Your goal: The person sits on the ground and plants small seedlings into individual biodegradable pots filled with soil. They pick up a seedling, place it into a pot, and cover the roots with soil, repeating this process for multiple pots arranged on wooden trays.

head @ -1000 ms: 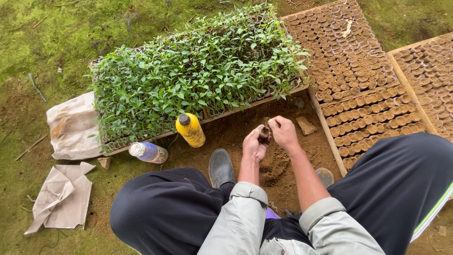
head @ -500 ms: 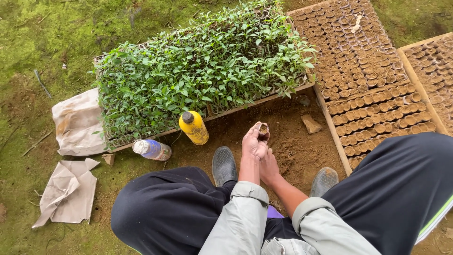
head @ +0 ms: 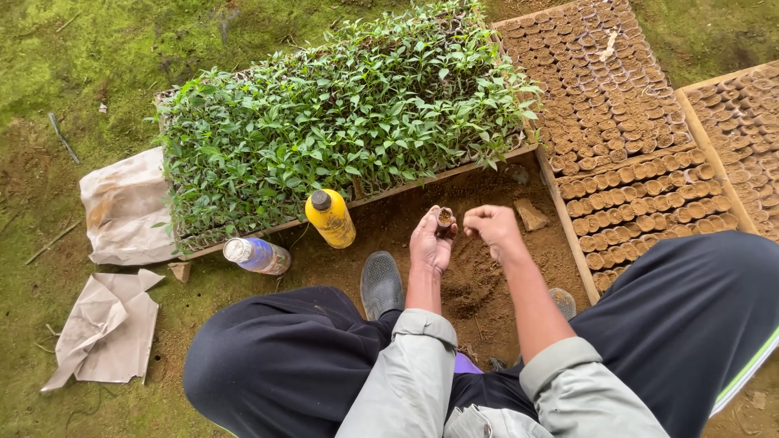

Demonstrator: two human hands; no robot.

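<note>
Kneeling over bare brown soil (head: 487, 268) ringed by mossy ground (head: 97, 49), the person works in open air with room on every side. Ahead sits a wooden tray of leafy green seedlings (head: 341, 122), and to its right two trays of small soil-filled pots (head: 625, 138), packed tight in rows. Crumpled paper sacks (head: 114, 324) lie well off to the left. A yellow bottle (head: 330, 217) stands near the seedling tray, and a clear bottle (head: 256, 255) lies on its side beside it.

The left hand (head: 428, 243) curls around a small soil pot (head: 444, 216), holding it upright at the fingertips. The right hand (head: 491, 225) hovers just beside it, fingers pinched together, perhaps on a bit of soil; what they hold is too small to tell.

The pot looks light and soft-walled, its loose fill likely to crumble or spill if squeezed or tipped, so a gentle grip round the sides, kept level, seems best.
</note>
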